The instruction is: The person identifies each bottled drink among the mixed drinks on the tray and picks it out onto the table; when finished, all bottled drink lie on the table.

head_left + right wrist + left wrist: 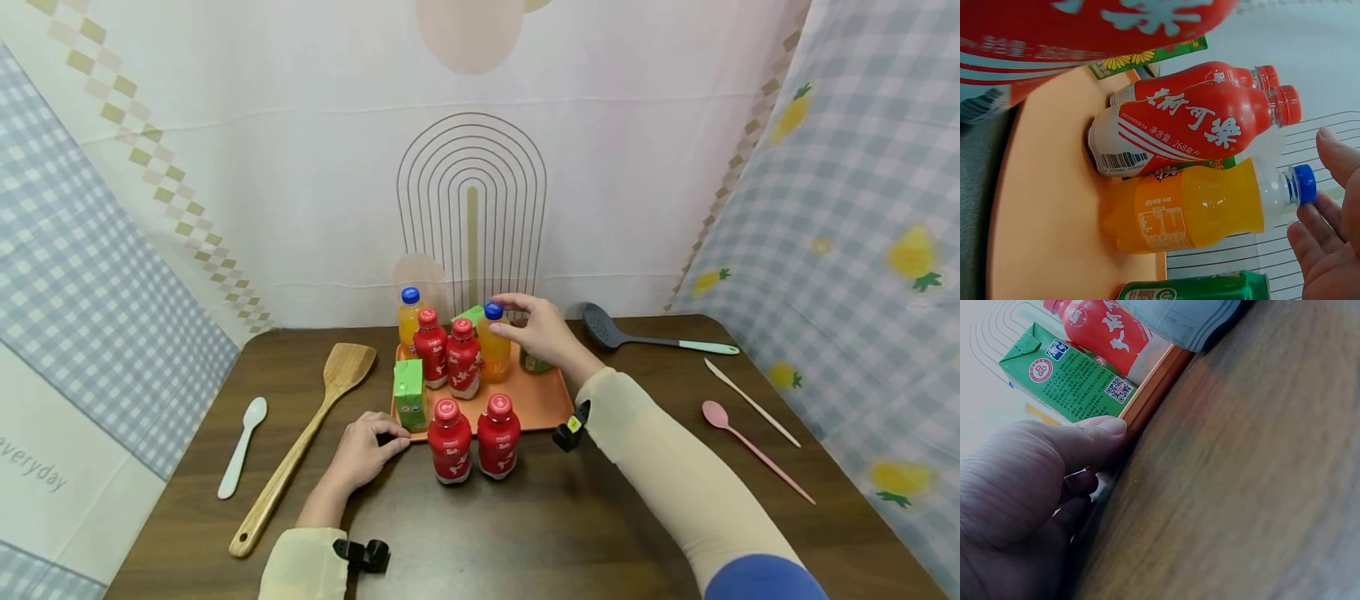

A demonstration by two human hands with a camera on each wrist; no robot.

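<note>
My left hand (367,450) grips the near left corner of an orange tray (536,408), its thumb (1107,428) on the rim and the fingers curled below. Just behind that thumb stands a green drink carton (409,396). At the tray's back right, my right hand (542,329) is beside the blue cap of an orange soda bottle (495,354). Its thumb is spread away from the cap, and its fingertips are right at the cap's far side. Two red cola bottles (463,362) stand upright left of that soda. Another orange soda bottle (409,321) stands at the back left.
Two more red cola bottles (498,437) stand on the table before the tray. A green can (534,360) is at the tray's right. Left lie a wooden spatula (300,442) and white spoon (243,446); right, a slotted turner (607,327), pink spoon (750,446) and pale knife (750,402).
</note>
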